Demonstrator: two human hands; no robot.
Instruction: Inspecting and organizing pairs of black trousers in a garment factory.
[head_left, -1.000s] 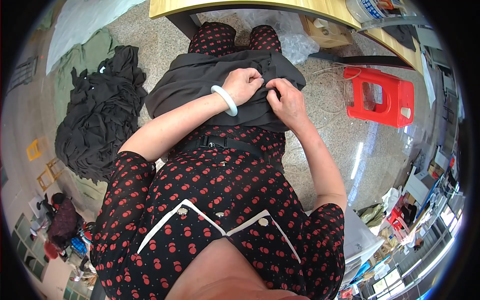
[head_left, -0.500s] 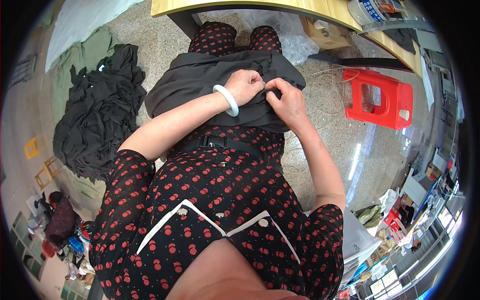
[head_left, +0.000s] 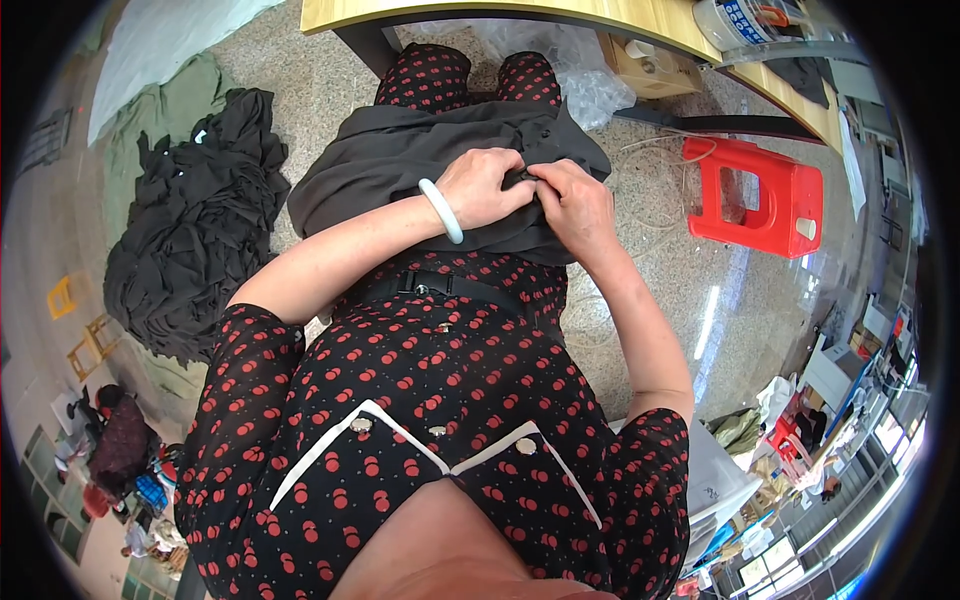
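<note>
A black garment [head_left: 370, 165] lies bunched across my lap, with small dark buttons showing near its far right part. My left hand [head_left: 485, 187], wearing a pale bangle [head_left: 441, 211] at the wrist, pinches the garment's edge between thumb and fingers. Right beside it, my right hand [head_left: 575, 205] is closed on the same edge, the fingertips of both hands almost meeting. What exactly lies between the fingertips is too small to make out.
On the left, a heap of black garments [head_left: 190, 230] rests on green cloth [head_left: 190, 85]. A wooden-topped table [head_left: 560, 14] stands ahead, with clear plastic [head_left: 590, 85] and a cardboard box [head_left: 655, 75] beneath. A red plastic stool [head_left: 807, 205] lies tipped at right.
My left hand has turned and its thumb has come down toward the right hand. The right fingers have closed in more over the fabric edge, and buttons beyond them now show.
</note>
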